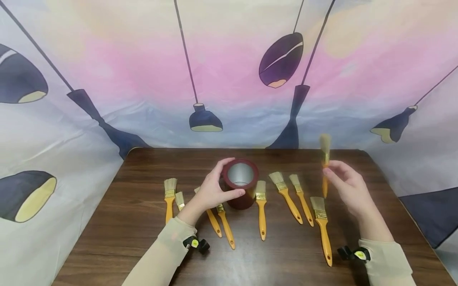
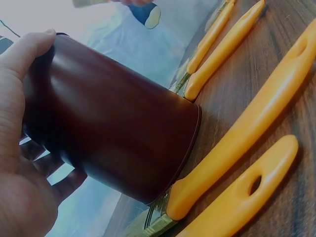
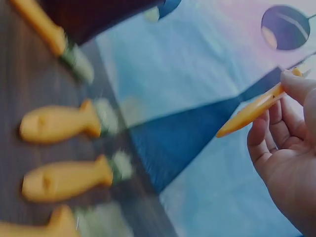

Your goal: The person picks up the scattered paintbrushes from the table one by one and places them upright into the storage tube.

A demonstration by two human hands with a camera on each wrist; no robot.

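My left hand (image 1: 213, 190) grips a dark red cylindrical can (image 1: 240, 198) near its top, thumb on the near side and fingers around the left. The can's open mouth shows a bare silvery inside in the head view. On the right, my right hand (image 1: 348, 186) pinches a small paintbrush (image 1: 325, 159) with a yellow-orange handle, bristles up, raised over the table. Below it lies a wider paintbrush (image 1: 323, 230). Another paintbrush (image 1: 262, 210) lies just right of the can. In the left wrist view, brush handles (image 2: 247, 113) lie right beside the can's base.
Two paintbrushes (image 1: 290, 200) lie between the can and my right hand. Several more, including one at the far left (image 1: 169, 198), lie left of the can, partly hidden by my left arm. A printed cloth (image 1: 236, 79) hangs behind the brown wooden table (image 1: 143, 167).
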